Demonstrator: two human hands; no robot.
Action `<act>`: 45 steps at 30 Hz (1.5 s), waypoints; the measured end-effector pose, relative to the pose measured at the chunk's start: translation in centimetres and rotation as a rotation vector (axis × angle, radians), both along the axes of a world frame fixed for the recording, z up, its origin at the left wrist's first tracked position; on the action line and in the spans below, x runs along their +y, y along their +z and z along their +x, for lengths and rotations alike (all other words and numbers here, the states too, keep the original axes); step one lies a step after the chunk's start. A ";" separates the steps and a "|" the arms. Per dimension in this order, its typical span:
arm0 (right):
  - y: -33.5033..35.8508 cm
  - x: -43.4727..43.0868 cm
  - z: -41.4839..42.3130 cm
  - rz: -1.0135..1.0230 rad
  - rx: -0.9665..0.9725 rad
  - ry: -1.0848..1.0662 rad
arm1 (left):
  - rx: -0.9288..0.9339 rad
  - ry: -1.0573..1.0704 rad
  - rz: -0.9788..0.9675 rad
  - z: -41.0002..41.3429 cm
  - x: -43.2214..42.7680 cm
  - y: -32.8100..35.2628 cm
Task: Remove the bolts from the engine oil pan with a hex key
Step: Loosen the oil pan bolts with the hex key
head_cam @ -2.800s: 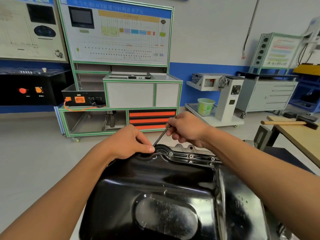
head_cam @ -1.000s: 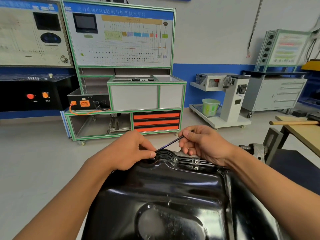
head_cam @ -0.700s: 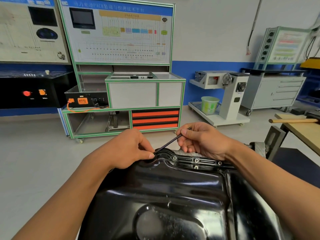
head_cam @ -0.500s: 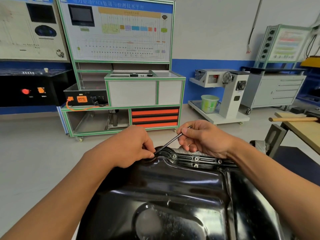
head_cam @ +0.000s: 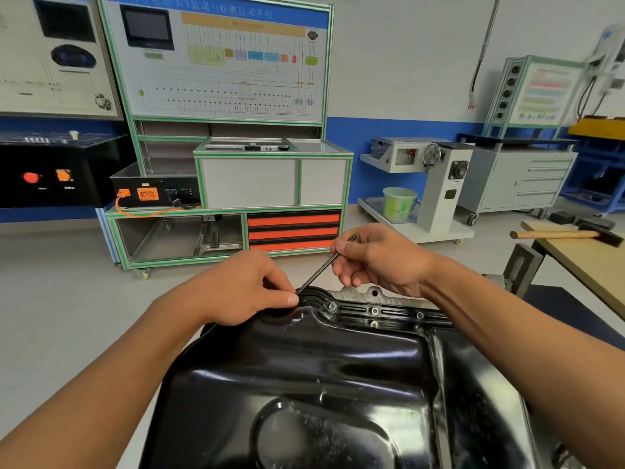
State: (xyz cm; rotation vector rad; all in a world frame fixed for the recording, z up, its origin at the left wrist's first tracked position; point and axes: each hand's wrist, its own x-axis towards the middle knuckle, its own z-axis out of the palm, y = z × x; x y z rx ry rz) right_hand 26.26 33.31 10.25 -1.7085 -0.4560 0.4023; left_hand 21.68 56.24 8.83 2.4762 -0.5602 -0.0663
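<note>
A glossy black oil pan [head_cam: 324,374] fills the lower middle of the head view, underside up. Three silver bolts [head_cam: 374,311] sit in a row along its far flange. A thin dark hex key [head_cam: 318,270] slants from the far left corner of the flange up to the right. My right hand [head_cam: 378,260] pinches its upper end between thumb and fingers. My left hand [head_cam: 243,289] pinches its lower end at the flange corner, hiding the tip and whatever bolt is there.
A wooden table [head_cam: 585,262] with a hammer [head_cam: 568,234] stands at the right. Beyond the pan is open floor, then a green-framed training bench [head_cam: 230,184], a white stand with a green bucket [head_cam: 398,204], and grey cabinets [head_cam: 521,179].
The hex key swung from steep to flatter, then rose a little again, with my right hand carrying its upper end. My left hand stayed at the flange corner. The camera shifted slightly.
</note>
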 end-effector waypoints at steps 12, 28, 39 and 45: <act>3.9 3.3 1.4 -0.317 -0.040 0.009 | 0.034 0.107 -0.132 0.2 -0.1 -0.4; 6.3 7.2 2.0 -0.781 -0.027 -0.125 | -0.028 0.225 -0.152 0.4 -1.5 -1.1; 4.8 13.8 0.7 -0.897 -0.495 0.038 | 0.078 0.400 -0.500 0.4 -1.2 -1.3; 4.3 14.1 1.8 -0.782 -0.365 0.236 | 0.258 0.495 -0.682 -0.7 0.8 -2.4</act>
